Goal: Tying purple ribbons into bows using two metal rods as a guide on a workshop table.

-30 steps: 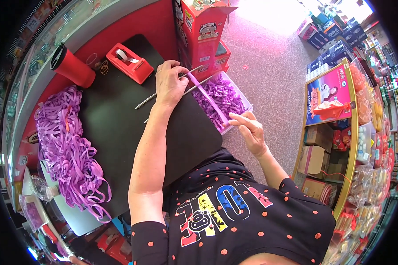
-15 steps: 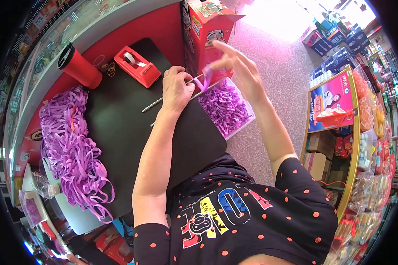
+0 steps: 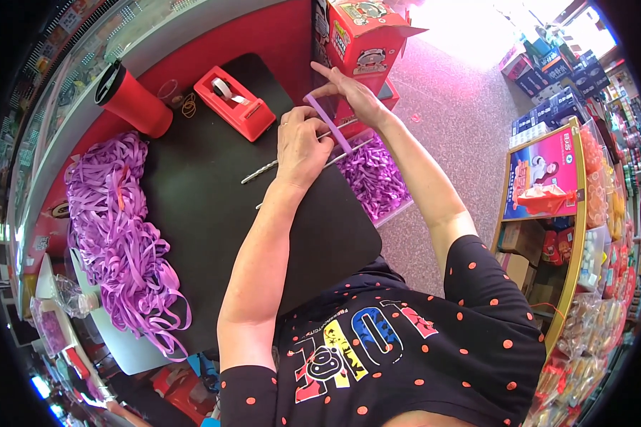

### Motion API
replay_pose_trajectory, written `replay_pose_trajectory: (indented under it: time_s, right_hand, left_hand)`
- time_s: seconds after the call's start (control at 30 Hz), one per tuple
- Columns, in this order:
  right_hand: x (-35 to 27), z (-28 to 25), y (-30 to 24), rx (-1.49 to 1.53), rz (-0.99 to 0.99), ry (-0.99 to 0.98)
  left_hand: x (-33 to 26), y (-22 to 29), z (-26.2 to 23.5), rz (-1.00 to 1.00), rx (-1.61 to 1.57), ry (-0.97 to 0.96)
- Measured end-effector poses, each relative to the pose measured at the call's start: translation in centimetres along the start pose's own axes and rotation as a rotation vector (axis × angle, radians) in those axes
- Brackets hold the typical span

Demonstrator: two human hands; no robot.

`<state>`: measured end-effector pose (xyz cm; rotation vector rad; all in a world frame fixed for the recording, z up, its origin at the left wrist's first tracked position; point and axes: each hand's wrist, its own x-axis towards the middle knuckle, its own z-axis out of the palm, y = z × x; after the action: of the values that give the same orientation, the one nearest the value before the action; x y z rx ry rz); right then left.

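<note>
At the far right edge of the black tabletop (image 3: 214,178), my left hand (image 3: 300,146) is closed around two thin metal rods (image 3: 260,171). Their near ends stick out over the table and one far end (image 3: 360,146) reaches past the edge. A purple ribbon (image 3: 325,119) runs taut from the rods up to my right hand (image 3: 356,97). That hand grips it at the fingertips, with one finger stretched out; the exact pinch is partly hidden. Below the rods, a clear plastic tub (image 3: 397,213) holds many short purple ribbon pieces (image 3: 374,178).
A large heap of purple ribbon (image 3: 117,228) covers the table's left side. Behind it stand a red tumbler (image 3: 139,107) and a red tape dispenser (image 3: 235,103), with rubber bands (image 3: 189,104) between them. A red carton (image 3: 367,43) stands beyond the tub; a gold-framed shelf (image 3: 573,235) is at right.
My right hand has moved left and up, drawing the ribbon from a loose loop into a straight strip. My left hand keeps its hold on the rods. The whole view has shifted slightly.
</note>
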<state>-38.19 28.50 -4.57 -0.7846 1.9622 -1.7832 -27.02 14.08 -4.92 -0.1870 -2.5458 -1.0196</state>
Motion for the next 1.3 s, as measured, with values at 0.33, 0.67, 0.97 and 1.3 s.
replay_pose_trajectory:
  time_s: [0.33, 0.67, 0.97, 1.3]
  right_hand:
    - [-2.9, -0.2, 4.0, -0.156, 0.063, -0.016]
    - [-15.1, 4.6, 2.8, 0.094, 0.056, 0.259]
    - [-15.1, 5.7, -2.3, -0.169, 0.013, 0.309]
    - [-13.5, 4.1, -3.0, -0.102, 0.102, 0.247]
  left_hand:
    - [0.0, -0.1, 0.1, -0.001, -0.006, 0.007]
    - [-0.2, 0.0, 0.2, 0.014, 0.002, 0.027]
    - [-0.1, -0.5, 0.1, 0.036, 0.045, -0.016]
    - [-6.1, 7.7, -0.7, -0.911, -1.444, -0.133]
